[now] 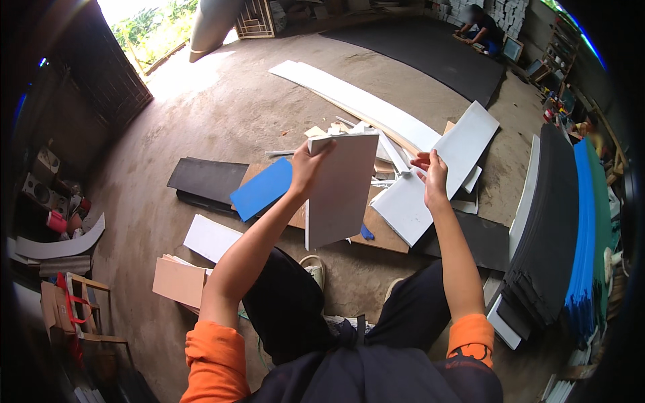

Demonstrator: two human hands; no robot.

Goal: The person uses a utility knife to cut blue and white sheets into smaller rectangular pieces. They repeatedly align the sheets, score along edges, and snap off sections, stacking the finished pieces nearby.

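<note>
My left hand (310, 165) grips a thick white foam board (342, 195) by its upper left edge and holds it upright in front of me. My right hand (434, 177) is raised to the right of that board, apart from it, with fingers spread and slightly curled and nothing in them. Beneath my right hand lies a long white board (467, 148), slanting across the pile, with another white board (405, 213) nearer me. White offcuts (393, 153) are heaped behind the held board. A blue sheet (263, 189) rests left of it, on a brown board (386, 232).
Black sheets (207, 174) lie at left, near a white piece (210, 237) and tan boards (178, 281). Tall stacks of black (547, 221) and blue sheets (583, 228) line the right. Long white strips (363, 101) stretch behind. Another person (480, 30) crouches by a large black mat (416, 54).
</note>
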